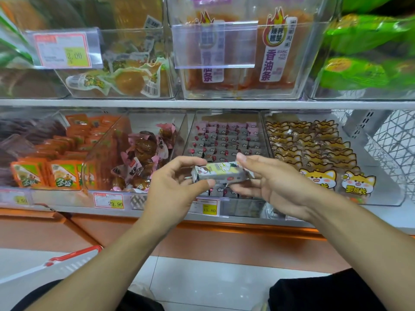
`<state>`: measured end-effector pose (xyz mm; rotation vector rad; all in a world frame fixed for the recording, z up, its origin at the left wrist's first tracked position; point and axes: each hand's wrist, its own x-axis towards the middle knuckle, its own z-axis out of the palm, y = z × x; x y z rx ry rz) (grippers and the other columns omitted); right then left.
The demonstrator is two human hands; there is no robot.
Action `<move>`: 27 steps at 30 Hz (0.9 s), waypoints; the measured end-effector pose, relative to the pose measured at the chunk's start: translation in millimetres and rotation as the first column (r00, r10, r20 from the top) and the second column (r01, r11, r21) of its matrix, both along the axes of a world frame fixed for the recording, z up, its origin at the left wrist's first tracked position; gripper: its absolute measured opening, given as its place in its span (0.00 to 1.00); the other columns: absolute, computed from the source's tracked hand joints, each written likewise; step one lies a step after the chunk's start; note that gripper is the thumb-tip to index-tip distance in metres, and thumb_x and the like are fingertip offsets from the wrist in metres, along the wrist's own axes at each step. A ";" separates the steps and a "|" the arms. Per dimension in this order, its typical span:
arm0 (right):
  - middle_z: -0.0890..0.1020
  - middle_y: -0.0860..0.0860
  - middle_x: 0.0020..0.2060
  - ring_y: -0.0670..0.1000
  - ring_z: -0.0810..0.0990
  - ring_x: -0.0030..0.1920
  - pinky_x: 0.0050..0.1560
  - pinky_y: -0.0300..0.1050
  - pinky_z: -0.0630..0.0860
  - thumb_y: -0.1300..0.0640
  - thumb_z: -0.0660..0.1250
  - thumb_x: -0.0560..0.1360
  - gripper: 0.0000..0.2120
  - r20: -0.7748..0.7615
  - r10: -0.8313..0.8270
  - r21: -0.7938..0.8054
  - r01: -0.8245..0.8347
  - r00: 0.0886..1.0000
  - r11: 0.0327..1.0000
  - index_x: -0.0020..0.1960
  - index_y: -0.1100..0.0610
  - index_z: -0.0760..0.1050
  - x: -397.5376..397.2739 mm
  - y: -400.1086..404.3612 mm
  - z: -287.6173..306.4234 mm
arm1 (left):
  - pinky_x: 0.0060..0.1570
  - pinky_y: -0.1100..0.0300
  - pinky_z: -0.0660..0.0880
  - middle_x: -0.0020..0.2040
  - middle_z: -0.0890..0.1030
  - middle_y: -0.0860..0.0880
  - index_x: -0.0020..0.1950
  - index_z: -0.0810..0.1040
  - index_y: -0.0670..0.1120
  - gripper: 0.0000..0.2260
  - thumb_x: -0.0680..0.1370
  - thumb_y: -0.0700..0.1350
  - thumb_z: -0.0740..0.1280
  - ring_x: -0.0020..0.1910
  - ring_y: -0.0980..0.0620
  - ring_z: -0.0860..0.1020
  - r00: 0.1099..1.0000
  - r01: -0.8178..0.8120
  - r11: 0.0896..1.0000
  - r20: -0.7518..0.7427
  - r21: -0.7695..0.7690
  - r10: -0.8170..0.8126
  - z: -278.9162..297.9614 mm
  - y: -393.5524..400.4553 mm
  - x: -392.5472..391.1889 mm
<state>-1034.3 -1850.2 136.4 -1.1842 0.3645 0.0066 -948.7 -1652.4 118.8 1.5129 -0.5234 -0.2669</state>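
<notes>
— What sits at the far left?
— Low down, a red basket handle [74,254]. Above it, on the lower shelf, orange packets [64,173] are packed right up to the front edge of their clear bin.
— And next along?
— A bin of pink-wrapped snacks [143,158], its slanted clear wall close beside the left hand [177,189]. That hand pinches the left end of the grey snack packet [219,173], with the forefinger on top, the thumb beneath and the other fingers loosely curled.
— Where is the packet itself?
— In the air, lying level, in front of the rim of the bin of matching packets [226,138] and above the yellow price tag [208,208].
— The right hand [278,189]?
— It holds the packet's right end, forefinger laid over the top and the remaining fingers cupped underneath.
— Room to move?
— There is open space above the bins up to the white shelf edge [224,103], and toward the person over the floor. On the right, dog-faced packets [318,178] lie just behind the right hand, and beyond them stands a wire rack [395,140].
</notes>
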 end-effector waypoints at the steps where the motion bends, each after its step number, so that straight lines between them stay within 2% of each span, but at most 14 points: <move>1: 0.86 0.57 0.48 0.55 0.87 0.49 0.49 0.45 0.84 0.51 0.76 0.68 0.20 -0.016 -0.009 0.013 0.009 1.000 1.000 0.56 0.61 0.80 0.8 1.2 0.0 | 0.48 0.62 0.81 0.51 0.86 0.51 0.54 0.82 0.46 0.18 0.69 0.31 0.78 0.52 0.54 0.85 1.000 0.013 1.000 0.014 -0.026 -0.013 -0.2 -0.7 -1.1; 4: 0.86 0.60 0.51 0.55 0.87 0.50 0.46 0.43 0.84 0.60 0.76 0.67 0.19 -0.026 -0.091 0.066 0.092 0.996 0.994 0.56 0.63 0.78 4.3 5.7 1.1 | 0.51 0.63 0.80 0.51 0.85 0.53 0.55 0.82 0.47 0.21 0.67 0.29 0.78 0.54 0.55 0.84 0.998 0.023 0.999 0.059 -0.040 -0.021 -1.2 -1.8 -0.6; 8: 0.85 0.63 0.54 0.57 0.87 0.49 0.46 0.43 0.85 0.67 0.76 0.65 0.24 0.021 -0.203 0.089 0.200 0.979 0.976 0.59 0.63 0.74 10.3 8.9 5.1 | 0.52 0.63 0.80 0.50 0.84 0.53 0.58 0.79 0.50 0.22 0.69 0.32 0.78 0.52 0.56 0.83 0.991 -0.103 0.994 0.090 0.039 0.099 -5.6 -1.9 1.4; 11: 0.87 0.57 0.51 0.54 0.87 0.51 0.53 0.46 0.82 0.69 0.76 0.70 0.20 0.105 -0.319 -0.039 0.325 0.942 0.945 0.59 0.61 0.75 18.9 10.2 9.1 | 0.51 0.67 0.79 0.57 0.81 0.55 0.64 0.77 0.54 0.21 0.73 0.43 0.77 0.52 0.62 0.80 0.973 -0.187 0.948 0.181 0.256 0.143 -12.5 2.5 1.4; 13: 0.88 0.50 0.48 0.48 0.87 0.50 0.53 0.43 0.80 0.67 0.76 0.71 0.17 0.179 -0.336 -0.197 0.368 0.925 0.909 0.56 0.57 0.77 26.6 11.9 9.5 | 0.57 0.69 0.73 0.62 0.78 0.57 0.70 0.75 0.54 0.24 0.75 0.50 0.75 0.58 0.63 0.77 0.925 -0.240 0.832 0.379 0.500 0.040 -16.8 8.1 0.1; 15: 0.88 0.46 0.46 0.44 0.86 0.48 0.48 0.37 0.80 0.65 0.77 0.71 0.16 0.246 -0.303 -0.330 0.373 0.921 0.867 0.55 0.54 0.78 35.8 16.9 7.8 | 0.65 0.62 0.68 0.68 0.75 0.56 0.72 0.74 0.52 0.26 0.75 0.55 0.73 0.66 0.57 0.72 0.835 -0.319 0.672 0.533 0.668 -0.134 -18.9 11.0 -4.4; 18: 0.86 0.46 0.45 0.41 0.85 0.46 0.45 0.36 0.82 0.60 0.79 0.71 0.17 0.292 -0.205 -0.528 0.336 0.934 0.780 0.55 0.49 0.78 49.2 30.6 3.3 | 0.66 0.56 0.68 0.67 0.75 0.56 0.72 0.75 0.53 0.26 0.76 0.60 0.69 0.66 0.53 0.70 0.770 -0.398 0.519 0.583 0.756 -0.259 -18.8 12.5 -8.8; 20: 0.85 0.47 0.47 0.45 0.84 0.46 0.48 0.44 0.83 0.57 0.79 0.70 0.17 0.302 -0.124 -0.642 0.297 0.945 0.706 0.54 0.44 0.77 55.4 39.2 0.9 | 0.63 0.55 0.70 0.64 0.78 0.56 0.69 0.77 0.54 0.23 0.76 0.61 0.68 0.63 0.53 0.72 0.757 -0.425 0.495 0.597 0.758 -0.265 -16.9 13.9 -8.8; 23: 0.85 0.51 0.45 0.52 0.83 0.46 0.50 0.57 0.82 0.55 0.78 0.70 0.17 0.287 -0.042 -0.732 0.247 0.957 0.635 0.56 0.44 0.78 60.8 44.1 1.3 | 0.61 0.54 0.72 0.64 0.78 0.57 0.68 0.77 0.55 0.23 0.76 0.62 0.68 0.64 0.53 0.75 0.785 -0.412 0.503 0.576 0.760 -0.227 -14.1 16.6 -8.6; 27: 0.85 0.50 0.44 0.52 0.83 0.43 0.46 0.58 0.82 0.53 0.77 0.70 0.17 0.189 0.024 -0.820 0.144 0.982 0.554 0.57 0.44 0.77 64.0 39.6 2.1 | 0.57 0.54 0.74 0.65 0.80 0.57 0.69 0.75 0.57 0.23 0.76 0.63 0.67 0.63 0.51 0.79 0.824 -0.382 0.480 0.526 0.790 -0.209 -15.0 19.8 -8.6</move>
